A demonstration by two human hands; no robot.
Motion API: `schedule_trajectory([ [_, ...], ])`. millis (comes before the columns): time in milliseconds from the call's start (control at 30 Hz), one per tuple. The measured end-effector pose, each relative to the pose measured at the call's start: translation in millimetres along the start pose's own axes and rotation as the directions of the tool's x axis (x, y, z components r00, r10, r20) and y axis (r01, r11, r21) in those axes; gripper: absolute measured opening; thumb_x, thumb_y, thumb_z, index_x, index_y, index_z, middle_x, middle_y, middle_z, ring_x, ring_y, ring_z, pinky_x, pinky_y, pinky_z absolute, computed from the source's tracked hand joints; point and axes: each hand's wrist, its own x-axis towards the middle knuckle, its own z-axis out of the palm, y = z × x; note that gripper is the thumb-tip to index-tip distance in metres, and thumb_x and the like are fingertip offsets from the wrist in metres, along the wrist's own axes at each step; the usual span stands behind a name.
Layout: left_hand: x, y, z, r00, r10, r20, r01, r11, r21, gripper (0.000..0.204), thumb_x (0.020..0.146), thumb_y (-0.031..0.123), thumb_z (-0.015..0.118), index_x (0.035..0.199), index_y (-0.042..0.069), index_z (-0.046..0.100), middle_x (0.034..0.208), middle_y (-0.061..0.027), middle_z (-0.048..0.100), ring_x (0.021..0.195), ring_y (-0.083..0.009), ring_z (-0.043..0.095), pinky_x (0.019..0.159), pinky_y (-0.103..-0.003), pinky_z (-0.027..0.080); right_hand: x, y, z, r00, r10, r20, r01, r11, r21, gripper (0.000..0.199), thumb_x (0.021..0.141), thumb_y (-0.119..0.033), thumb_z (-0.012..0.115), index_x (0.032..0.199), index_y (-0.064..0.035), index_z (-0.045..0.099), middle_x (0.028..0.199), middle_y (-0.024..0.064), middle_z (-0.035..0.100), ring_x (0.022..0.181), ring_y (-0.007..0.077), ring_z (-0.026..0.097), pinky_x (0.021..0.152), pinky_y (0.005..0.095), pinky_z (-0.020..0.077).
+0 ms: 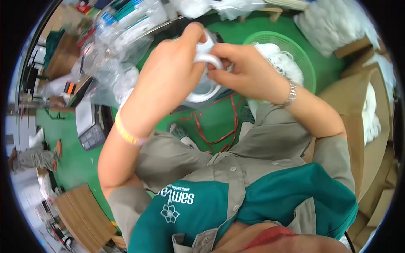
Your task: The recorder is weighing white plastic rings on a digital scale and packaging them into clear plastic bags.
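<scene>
A teal and grey work shirt (261, 194) fills the lower part of the view, closest to the camera, its buttoned front running up towards grey trousers (168, 156). Beyond the knees, both hands meet at a white ring-shaped piece (214, 59), raised over the lap's far side. The left hand (175, 61), with a pale yellow and pink band (126, 133) at its wrist, has its fingers curled round the left side of the piece. The right hand (247, 69), wearing a metal bracelet (291, 92), pinches its right side between thumb and bent forefinger. The piece is blurred, so its exact shape is hard to tell. Just below it in view shows another white curved rim (202, 98).

To the right, a green basket (311, 67) on the green floor (84, 168) holds white cord-like material (280, 63). Further right stands a cardboard box (350, 118) with white contents (371, 118). A red cord (235, 122) lies in loops between the feet.
</scene>
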Motion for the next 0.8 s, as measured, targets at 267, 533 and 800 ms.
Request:
schedule_trajectory([
  [267, -34, 6, 17, 0.969, -0.071, 0.236, 0.114, 0.978, -0.174, 0.03, 0.083, -0.002, 0.048, 0.112, 0.005, 0.051, 0.084, -0.0117, 0.061, 0.062, -0.0169, 0.055, 0.058, -0.029, 0.044, -16, 30, 17, 0.922, 0.154, 0.356, -0.327, 0.802, 0.501, 0.014, 0.083, -0.005, 0.058, 0.096, -0.0001, 0.057, 0.086, 0.0009, 0.06, 0.079, 0.0047, 0.052, 0.07, 0.0223, 0.0432],
  [533, -20, -8, 30, 0.946, -0.315, 0.077, 0.315, 0.836, -0.45, 0.016, 0.083, 0.013, 0.063, 0.09, -0.002, 0.065, 0.074, -0.0057, 0.062, 0.068, -0.0088, 0.054, 0.061, -0.021, 0.042, -6, 54, -50, 0.984, -0.012, 0.18, -0.077, 0.875, 0.479, 0.013, 0.083, -0.005, 0.056, 0.094, 0.0022, 0.059, 0.078, 0.0014, 0.062, 0.074, 0.0061, 0.057, 0.067, 0.0202, 0.0459],
  [800, -4, -36, 42, 0.899, -0.436, 0.026, 0.398, 0.793, -0.461, 0.012, 0.078, 0.002, 0.066, 0.087, -0.001, 0.058, 0.072, 0.0007, 0.056, 0.065, -0.0036, 0.05, 0.059, -0.016, 0.04, -12, 141, -111, 0.995, 0.103, -0.003, -0.084, 0.828, 0.554, 0.015, 0.091, -0.012, 0.05, 0.098, -0.0011, 0.055, 0.075, 0.001, 0.059, 0.059, 0.0043, 0.052, 0.053, 0.0171, 0.0417],
])
